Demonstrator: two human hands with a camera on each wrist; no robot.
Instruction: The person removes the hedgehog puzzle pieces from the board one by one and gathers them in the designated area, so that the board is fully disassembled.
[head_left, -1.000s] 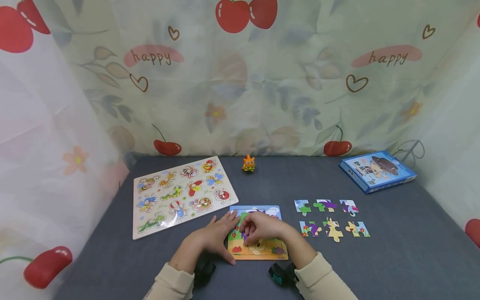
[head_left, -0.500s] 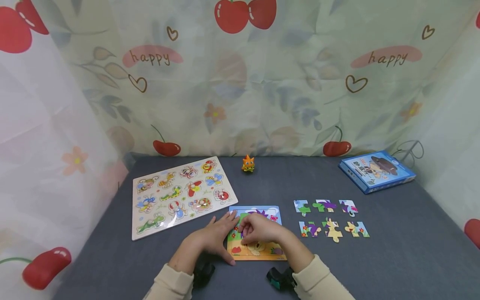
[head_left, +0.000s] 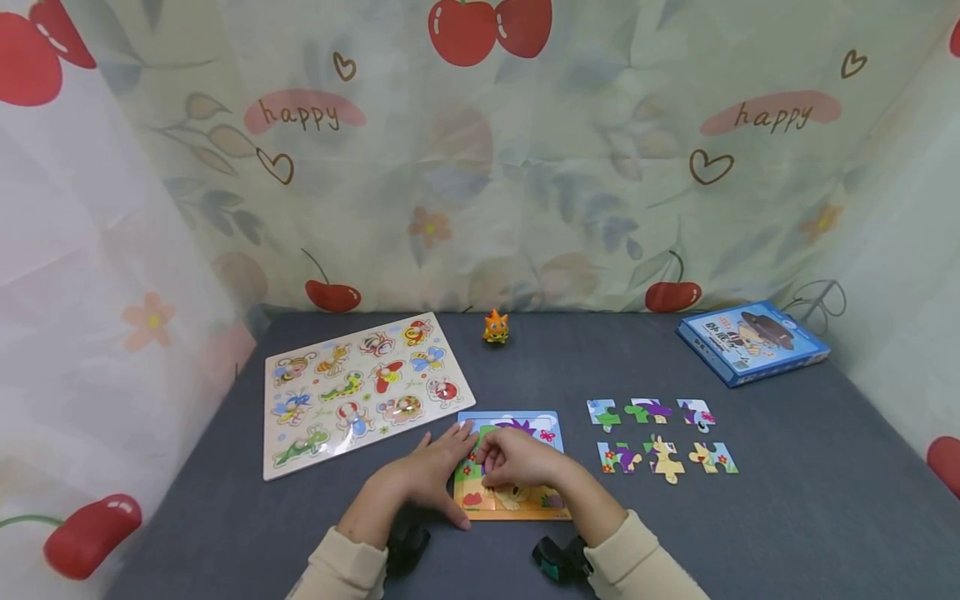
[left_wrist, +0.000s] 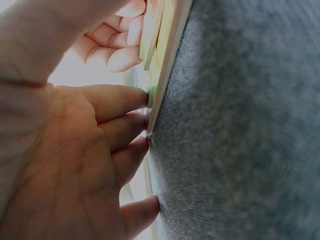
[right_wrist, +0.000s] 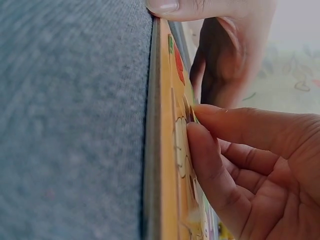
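A small jigsaw board (head_left: pixel 517 502) with an orange lower edge and blue top lies on the grey table in front of me. My left hand (head_left: pixel 431 471) lies flat beside it, its straight fingers (left_wrist: pixel 127 97) touching the board's left edge (left_wrist: pixel 167 60). My right hand (head_left: pixel 513 457) is curled over the middle of the board (right_wrist: pixel 165 150). Its thumb and forefinger (right_wrist: pixel 210 112) meet on a puzzle piece at the board's surface. The hand hides most of that piece.
Several loose jigsaw pieces (head_left: pixel 660 437) lie in two rows right of the board. A wooden insect peg puzzle (head_left: pixel 360 387) lies at the left, a small orange toy (head_left: pixel 496 326) at the back, a blue box (head_left: pixel 752 342) at the far right. Printed curtains enclose the table.
My right hand has shifted slightly left and back over the board, and the purple piece below its fingers a second ago no longer shows. The left hand has stayed put.
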